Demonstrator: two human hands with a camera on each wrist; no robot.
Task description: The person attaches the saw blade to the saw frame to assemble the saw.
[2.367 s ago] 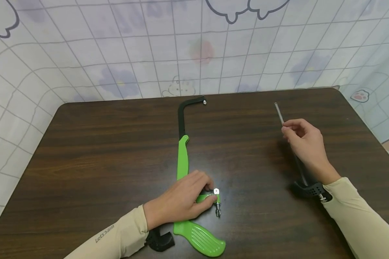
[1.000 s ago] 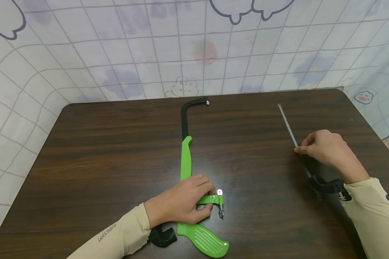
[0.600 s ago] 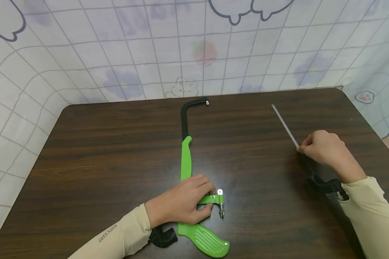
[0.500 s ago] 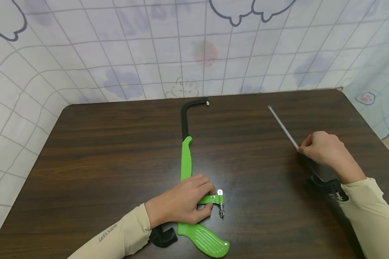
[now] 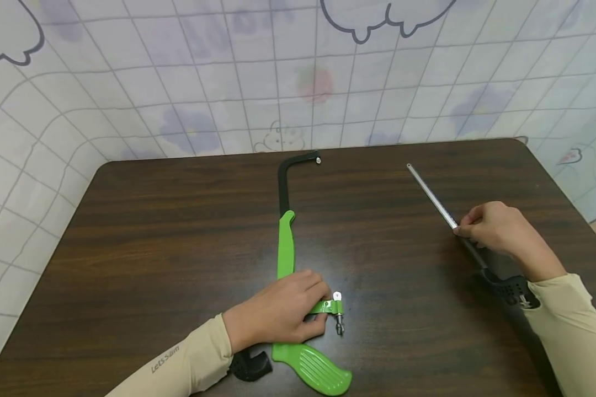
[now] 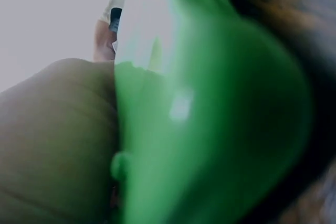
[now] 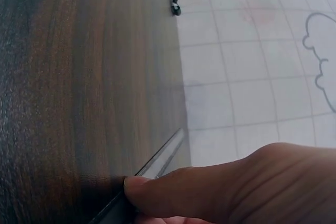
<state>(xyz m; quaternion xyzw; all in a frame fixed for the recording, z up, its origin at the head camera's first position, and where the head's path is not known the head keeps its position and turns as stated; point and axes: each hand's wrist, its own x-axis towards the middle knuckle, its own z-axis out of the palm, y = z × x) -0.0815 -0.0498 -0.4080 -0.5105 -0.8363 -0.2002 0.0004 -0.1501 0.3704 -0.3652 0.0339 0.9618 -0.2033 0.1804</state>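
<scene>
Desk (image 5: 169, 231): dark wood
Left hand (image 5: 278, 310): fingers round frame (image 5: 286, 248) at six o'clock
Right hand (image 5: 501, 234): fingers pinching blade (image 5: 432, 197) at three o'clock

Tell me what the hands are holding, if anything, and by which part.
The right hand pinches the thin metal strip partway along its length. The left hand grips the green saw frame just above its handle.

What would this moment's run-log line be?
left hand: grips green saw frame | right hand: pinches metal strip | metal strip: apart from green saw frame | surface: dark table
</scene>
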